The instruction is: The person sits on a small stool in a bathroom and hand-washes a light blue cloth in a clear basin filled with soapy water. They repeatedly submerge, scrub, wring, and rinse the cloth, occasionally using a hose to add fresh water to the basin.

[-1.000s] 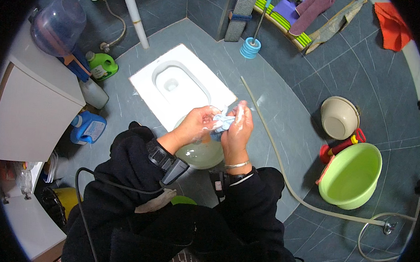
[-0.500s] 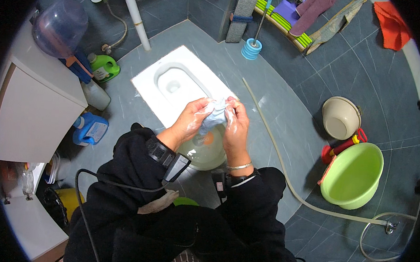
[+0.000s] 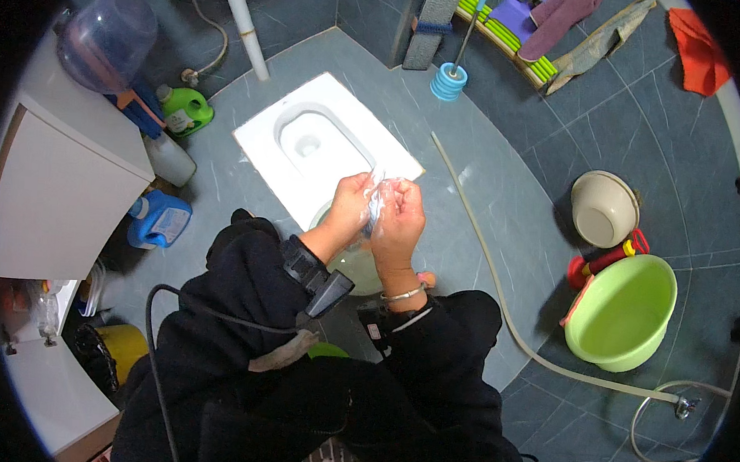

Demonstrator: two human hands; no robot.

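Observation:
Both of my hands grip a small, pale-blue soapy cloth (image 3: 375,203) and press it between closed fingers. White lather coats the fingers. My left hand (image 3: 346,209) is on one side of the cloth and my right hand (image 3: 401,220), with a bangle at its wrist, is on the other; they are almost touching. Below them stands a translucent basin (image 3: 357,270) of cloudy water, mostly hidden by my hands and wrists. Just ahead, a white squat toilet (image 3: 270,146) is set in the floor.
A pale hose (image 3: 486,254) runs along the floor to a wall tap (image 3: 685,406). On the right are a green tub (image 3: 621,315) and a beige bucket (image 3: 604,211). Green (image 3: 185,111) and blue (image 3: 160,222) detergent bottles stand by the cabinet (image 3: 66,207); a toilet brush (image 3: 450,82) stands farther back.
My hands have drawn closer together, bunching the cloth between them, and the right hand has turned inward. They now cover more of the basin. The view has shifted slightly.

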